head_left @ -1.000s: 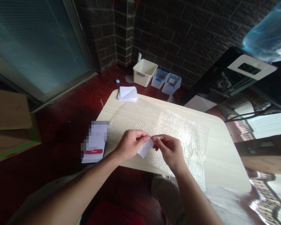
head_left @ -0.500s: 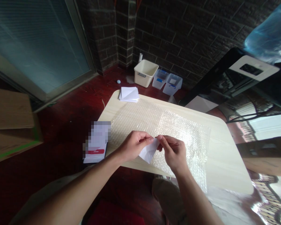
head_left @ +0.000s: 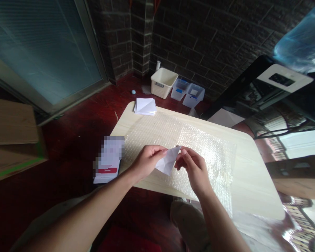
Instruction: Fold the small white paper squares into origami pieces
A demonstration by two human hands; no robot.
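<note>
**Small white paper sheet [head_left: 168, 163] held up between both hands**

The left hand [head_left: 146, 162] pinches its left side, thumb against fingers; the right hand [head_left: 195, 169] has thumb and forefinger closed at its upper right corner. A light, even hold should serve best (thin paper creases easily). Beneath, clear bubble wrap [head_left: 215, 154] covers part of a pale wood-grain table [head_left: 254, 182]. Beyond: glossy dark-red floor [head_left: 78, 119], cream plastic basket [head_left: 158, 90], dark brick wall [head_left: 189, 42].

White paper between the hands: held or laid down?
Held: the left hand pinches the white paper, with the right hand at its upper corner, above the bubble wrap. Whether it is folded: cannot tell.
</note>
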